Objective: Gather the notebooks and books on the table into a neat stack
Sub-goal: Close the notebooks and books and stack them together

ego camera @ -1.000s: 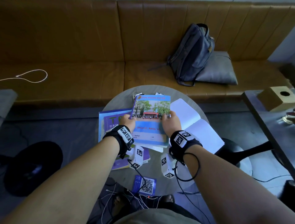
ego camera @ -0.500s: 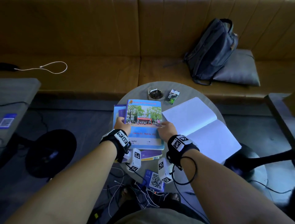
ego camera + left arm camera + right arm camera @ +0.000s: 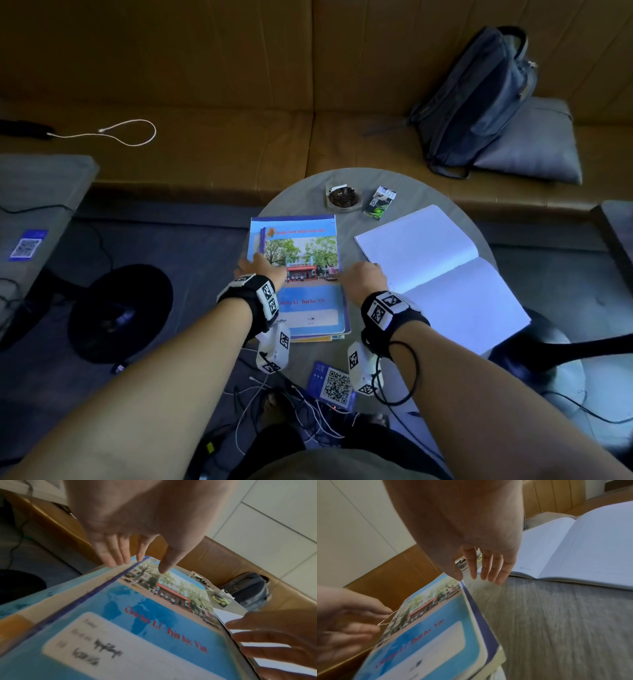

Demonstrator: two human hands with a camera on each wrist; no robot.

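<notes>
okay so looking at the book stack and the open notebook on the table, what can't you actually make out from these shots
- Books under the blue notebook: head view shows only edge slivers; count and titles hidden by that notebook.
- Handwriting on its label: left wrist view, blurred.
- Open notebook: print on its pages too faint in every view.
- Left hand and right hand: fingers straight, but contact with the stack is unclear; motion blur.

Head view dim, bluish, bowed at edges | open notebook (image 3: 442, 270) glares white | wrist views brighter, daylit | near book cover (image 3: 130, 635) and fingers (image 3: 488, 568) blurred
</notes>
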